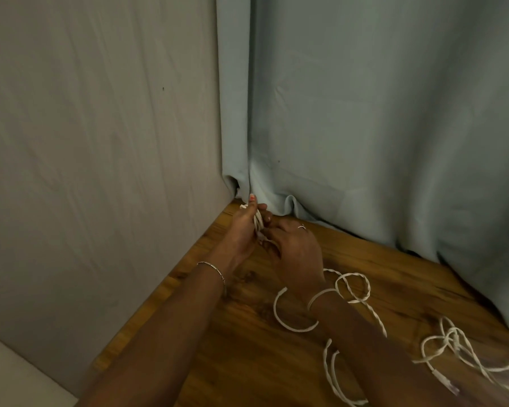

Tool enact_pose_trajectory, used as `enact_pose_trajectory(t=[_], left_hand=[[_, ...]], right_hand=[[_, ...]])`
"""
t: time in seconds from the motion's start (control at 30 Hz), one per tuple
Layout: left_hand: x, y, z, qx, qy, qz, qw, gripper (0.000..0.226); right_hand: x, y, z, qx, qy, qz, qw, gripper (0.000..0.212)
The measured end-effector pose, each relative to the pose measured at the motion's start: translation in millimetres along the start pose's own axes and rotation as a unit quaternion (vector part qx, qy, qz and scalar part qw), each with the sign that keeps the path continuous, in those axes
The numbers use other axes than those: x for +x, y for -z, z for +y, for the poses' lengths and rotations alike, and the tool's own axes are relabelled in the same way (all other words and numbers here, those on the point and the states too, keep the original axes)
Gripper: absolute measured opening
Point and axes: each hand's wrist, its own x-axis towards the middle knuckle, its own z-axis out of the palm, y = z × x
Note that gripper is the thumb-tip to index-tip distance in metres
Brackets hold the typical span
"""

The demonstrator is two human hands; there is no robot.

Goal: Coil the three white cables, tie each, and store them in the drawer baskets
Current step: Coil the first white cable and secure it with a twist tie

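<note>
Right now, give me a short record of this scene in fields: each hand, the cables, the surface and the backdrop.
left: left hand grips the coiled cable, held upright
right: right hand pinches the coil's lower end
loose: twisted cable by the right wrist; tangled cable farther right
surface: wooden surface
backdrop: curtain
baskets: not in view
</note>
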Motion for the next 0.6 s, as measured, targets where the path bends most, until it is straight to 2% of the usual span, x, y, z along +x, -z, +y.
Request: enact_pose_trajectory(t=[0.07,0.27,0.4,0.6], left_hand=[[-0.7,1.1,-4.5,-0.004,0.006,-0.004,1.0,0.039],[-3.8,-5.4,-6.1,0.033,0.014,0.005,0.999,0.04],[-8.0,-2.0,-5.8,0.146,0.075,-0.067,0.984,0.053],[-11.0,-0.5,-10.9,0.225,0.088,-0.098,0.965,0.054]], right_hand=[[-2.1,0.4,-0.2,-0.02,-0.009,-0.003,1.0,0.033],[-6.3,0.7,6.5,-0.033,-0.024,0.009,0.999,0.023],[-7.2,1.3,19.3,-0.029,-0.052,-0.013,0.998,0.027],[-14.3,-2.6,31.4,0.019,-0.066,-0.058,0.996,0.031]])
